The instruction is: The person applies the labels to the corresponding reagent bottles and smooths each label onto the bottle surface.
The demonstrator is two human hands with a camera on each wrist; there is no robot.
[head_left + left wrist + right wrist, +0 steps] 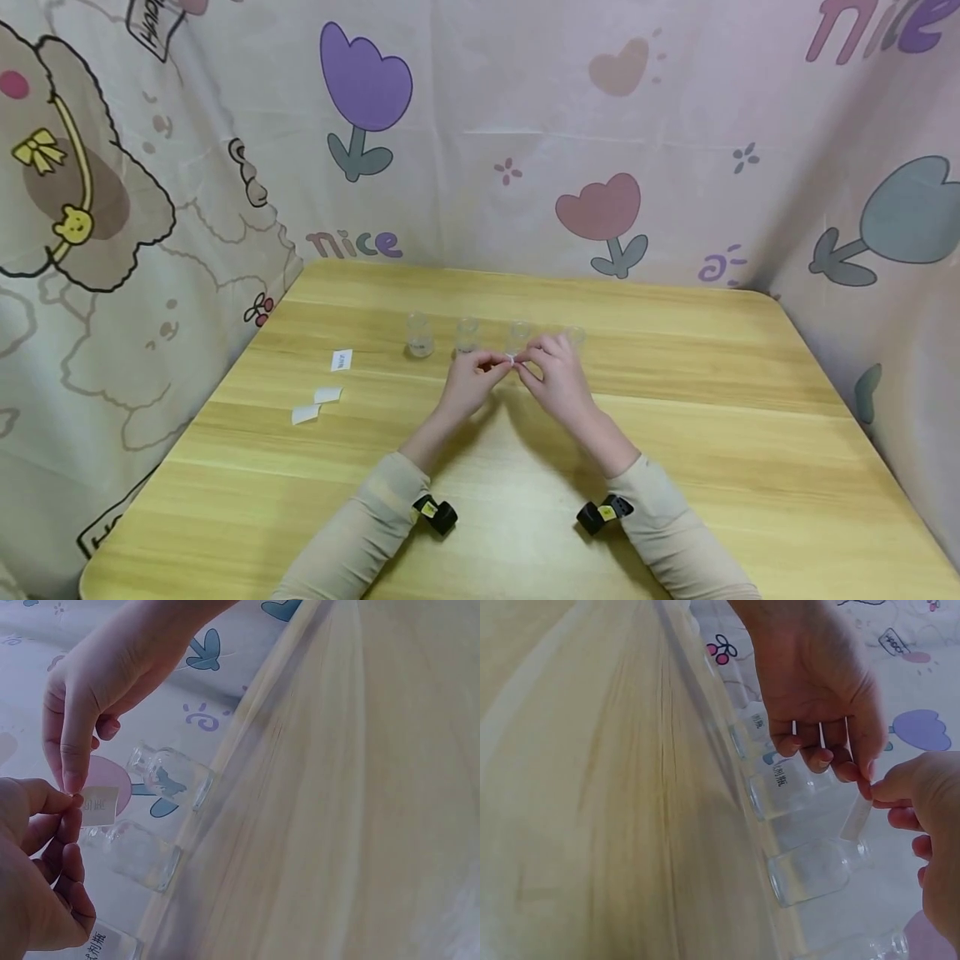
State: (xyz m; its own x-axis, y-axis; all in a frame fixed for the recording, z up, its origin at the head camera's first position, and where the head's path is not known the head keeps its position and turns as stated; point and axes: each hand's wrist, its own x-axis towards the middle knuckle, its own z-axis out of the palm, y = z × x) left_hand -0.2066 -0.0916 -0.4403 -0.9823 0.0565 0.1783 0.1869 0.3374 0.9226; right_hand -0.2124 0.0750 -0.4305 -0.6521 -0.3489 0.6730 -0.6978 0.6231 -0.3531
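My left hand (468,385) and right hand (558,379) meet over the middle of the table, fingertips almost together. Between them both pinch a small white paper label (99,806), its print faintly visible in the left wrist view. In the right wrist view the label (856,818) hangs below the fingertips. Just behind the hands stand several small clear glass bottles in a row. The leftmost bottle (418,340) and the one beside it (467,332) bear printed labels. A third bottle (810,871) and the rightmost bottle (174,777) look bare; the hands partly cover them in the head view.
On the left of the wooden table (247,475) lie three small white slips: a printed one (341,360) and two plain-looking ones, the upper slip (327,395) and the lower slip (305,414). A patterned curtain (480,100) surrounds the table's back and sides.
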